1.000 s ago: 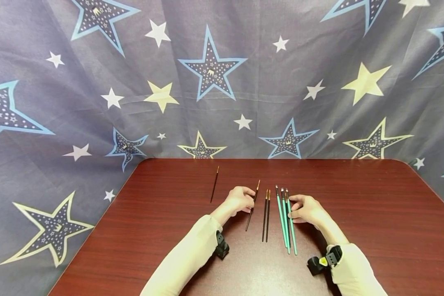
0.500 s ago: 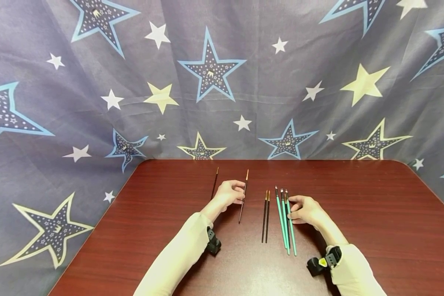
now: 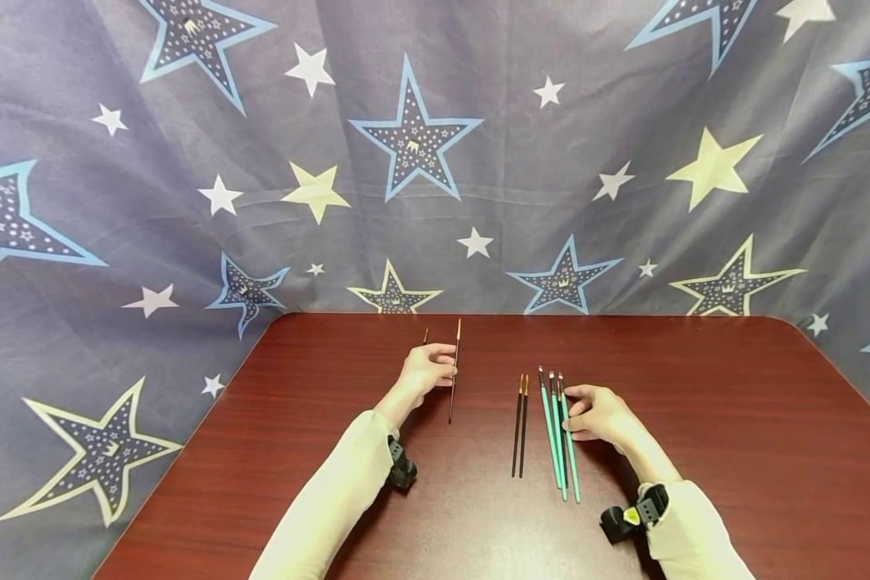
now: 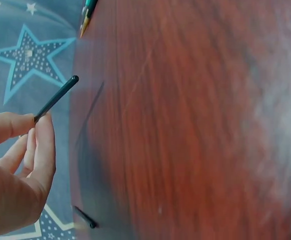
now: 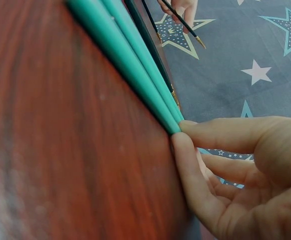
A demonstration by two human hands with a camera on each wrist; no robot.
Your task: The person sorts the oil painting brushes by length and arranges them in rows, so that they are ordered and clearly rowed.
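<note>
Left hand [image 3: 428, 369] pinches a dark brush [image 3: 453, 370] between thumb and fingers, holding it just above the tabletop [image 3: 696, 419], tip pointing far. The left wrist view shows the handle end sticking out past the fingertips, clear of the wood. Right hand [image 3: 596, 412] rests on the tabletop, thumb and fingertips pressed against the right side of the teal brushes [image 3: 560, 435], fingers curled in lightly; the right wrist view shows them touching the teal handles, more a press than a full grip.

Another dark brush [image 3: 424, 337] lies just left of the left hand, mostly hidden behind it, only the far tip showing. Between the hands, a pair of dark brushes [image 3: 520, 425] lies side by side, touching, just left of the teal set.

Progress, as a judgement: looks like sorting by colour and moving the dark ones to the far left. One dark brush is already set down there, one is in hand, and the pair has not been moved. The teal ones are grouped on the right.

Count: dark brushes four (one lying far left, one held, two in the pair). Teal three, close together and parallel. Seven brushes in all.

Star-print cloth [image 3: 420, 145] hangs behind and around the tabletop.
</note>
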